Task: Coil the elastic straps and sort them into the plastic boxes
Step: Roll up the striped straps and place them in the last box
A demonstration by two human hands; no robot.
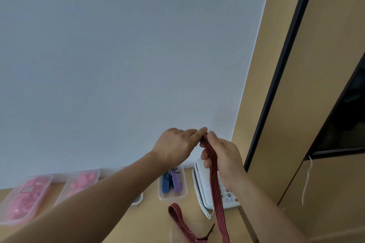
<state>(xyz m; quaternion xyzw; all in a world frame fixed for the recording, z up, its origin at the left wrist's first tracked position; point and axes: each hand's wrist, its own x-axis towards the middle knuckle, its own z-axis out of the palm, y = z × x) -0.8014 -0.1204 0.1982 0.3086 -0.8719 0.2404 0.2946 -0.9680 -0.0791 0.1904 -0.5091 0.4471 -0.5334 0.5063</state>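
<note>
Both hands, the left hand (pixel 173 147) and the right hand (pixel 223 159), pinch the red strap (pixel 214 179) at its top, starting the coil; next it needs winding tightly.

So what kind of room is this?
Probably an office or a study at home: a white desk telephone sits on a wooden desk against a plain wall, beside a plastic box of striped straps.
</note>
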